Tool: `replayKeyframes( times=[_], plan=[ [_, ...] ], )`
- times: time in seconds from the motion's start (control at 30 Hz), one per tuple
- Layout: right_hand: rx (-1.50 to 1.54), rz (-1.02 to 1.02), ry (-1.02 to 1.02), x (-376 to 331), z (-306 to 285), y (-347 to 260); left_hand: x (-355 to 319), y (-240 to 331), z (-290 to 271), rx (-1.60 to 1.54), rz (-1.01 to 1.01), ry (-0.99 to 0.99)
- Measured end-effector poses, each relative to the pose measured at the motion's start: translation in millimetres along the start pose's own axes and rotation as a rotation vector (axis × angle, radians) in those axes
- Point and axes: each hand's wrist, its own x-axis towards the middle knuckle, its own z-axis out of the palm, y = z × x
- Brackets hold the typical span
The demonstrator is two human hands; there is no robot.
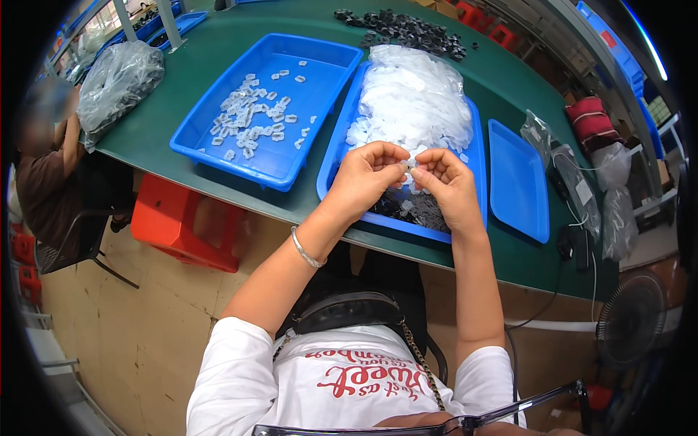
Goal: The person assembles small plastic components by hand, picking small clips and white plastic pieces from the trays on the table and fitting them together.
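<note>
My left hand (367, 176) and my right hand (445, 183) meet fingertip to fingertip over the near end of a blue tray (332, 167). Between the fingertips they pinch a small white plastic piece (411, 164). The tray holds a big heap of the same white pieces (414, 102) at its far end and small dark parts (422, 211) at its near end, partly hidden by my hands. A silver bracelet sits on my left wrist.
To the left lies a second blue tray (196, 138) with several scattered clear pieces (251, 116). An empty blue tray (518, 182) lies to the right. Dark parts (407, 29) are piled at the table's far side. A bagged bundle (116, 83), a red stool (178, 221), a fan (631, 316) and a seated person (47, 174) surround the green table (240, 192).
</note>
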Motion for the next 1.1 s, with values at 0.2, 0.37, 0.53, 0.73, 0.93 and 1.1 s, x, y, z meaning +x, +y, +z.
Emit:
replayKeyframes(
  times=[0.2, 0.37, 0.53, 0.73, 0.93, 1.1],
  plan=[
    [0.02, 0.036, -0.041, 2.6, -8.2, 1.1, -1.4, -1.6, -0.1, -0.013, -0.01, -0.021],
    [-0.024, 0.048, -0.019, 2.2, -6.1, -1.7, -2.9, -1.9, 3.4, 0.041, 0.007, -0.004],
    [-0.043, 0.027, -0.012, 0.9, -7.4, 2.1, -2.1, -3.6, 2.1, 0.11, 0.038, -0.025],
    [-0.029, 0.013, -0.028, 1.0, -7.7, 5.5, -1.8, -0.9, 2.2, 0.135, -0.006, -0.058],
    [-0.051, 0.015, -0.015, -0.1, -4.5, 0.1, -2.1, 0.2, 2.2, 0.127, -0.007, -0.057],
    [-0.099, 0.009, 0.007, -0.9, -1.8, -0.8, -0.5, -1.2, 1.8, 0.077, -0.034, -0.005]
  ],
)
